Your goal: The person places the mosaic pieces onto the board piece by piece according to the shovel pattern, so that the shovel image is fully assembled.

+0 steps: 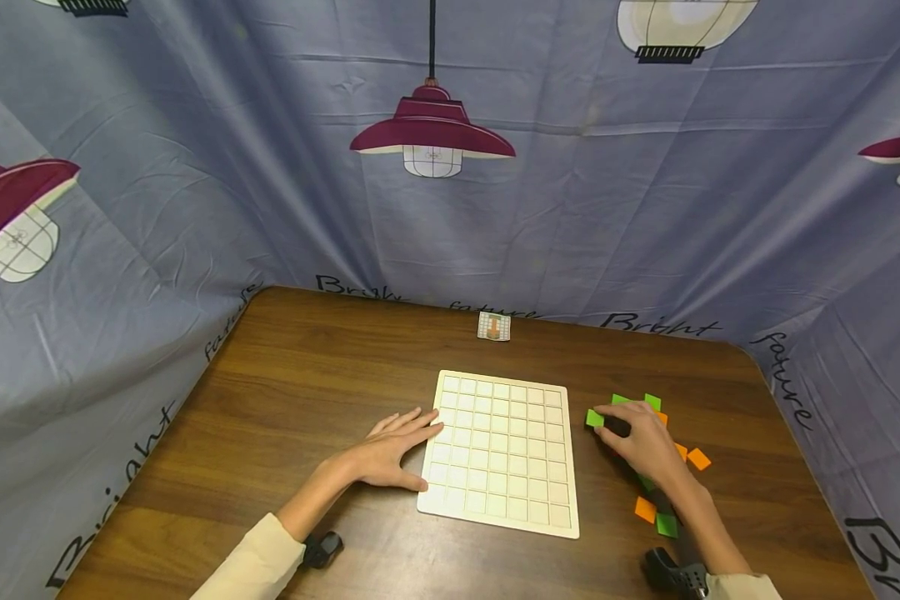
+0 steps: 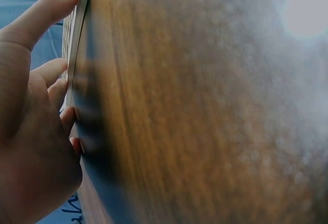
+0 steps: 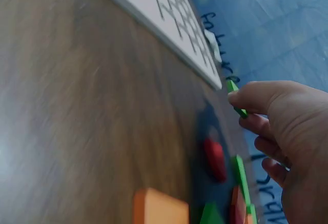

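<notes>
A pale board with a grid of square recesses lies on the table. My left hand rests at its left edge, fingers spread, the thumb and fingertips touching the rim. To the right of the board, my right hand pinches a green square tile between thumb and fingers. In the right wrist view that green tile is held on edge, raised over the table. Around and under the right hand lie several loose tiles, among them a green tile and an orange tile.
A small card with a printed grid pattern lies by the table's far edge. In the right wrist view a red piece sits near an orange tile. A blue-grey curtain with printed lamps surrounds the wooden table.
</notes>
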A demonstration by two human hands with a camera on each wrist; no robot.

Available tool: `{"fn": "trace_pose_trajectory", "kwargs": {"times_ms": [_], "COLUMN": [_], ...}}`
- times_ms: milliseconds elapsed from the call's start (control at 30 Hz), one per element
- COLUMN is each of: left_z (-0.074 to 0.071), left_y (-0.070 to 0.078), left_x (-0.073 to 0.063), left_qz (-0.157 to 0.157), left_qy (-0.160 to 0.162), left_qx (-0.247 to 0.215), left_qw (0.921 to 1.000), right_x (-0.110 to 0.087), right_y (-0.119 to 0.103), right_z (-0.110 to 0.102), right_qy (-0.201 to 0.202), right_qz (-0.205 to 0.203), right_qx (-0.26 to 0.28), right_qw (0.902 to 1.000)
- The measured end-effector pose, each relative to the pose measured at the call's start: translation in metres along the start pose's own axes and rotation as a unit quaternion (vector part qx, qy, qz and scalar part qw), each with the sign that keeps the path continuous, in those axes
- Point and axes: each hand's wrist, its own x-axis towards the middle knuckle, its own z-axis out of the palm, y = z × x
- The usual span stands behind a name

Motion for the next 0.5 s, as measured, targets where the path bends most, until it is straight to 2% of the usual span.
{"fn": "trace_pose_trajectory", "kwargs": {"times_ms": [233, 500], "left_z": [-0.001, -0.001], "left_y": [0.001, 0.002], "left_x": [0.0, 0.0], "left_qz": [0.002, 0.004], "left_qy": [-0.002, -0.002], "left_qx": [-0.003, -0.007], "left_qw": [1.0, 1.0], "right_x": [0.021, 0.042], "right_y": [-0.021, -0.037], "right_z": [0.008, 0.033], "right_qy": [0.014, -0.015], "right_qz": [-0.026, -0.03], "right_qx": [0.039, 0.078], "right_qw": [0.9988, 0.9964]}}
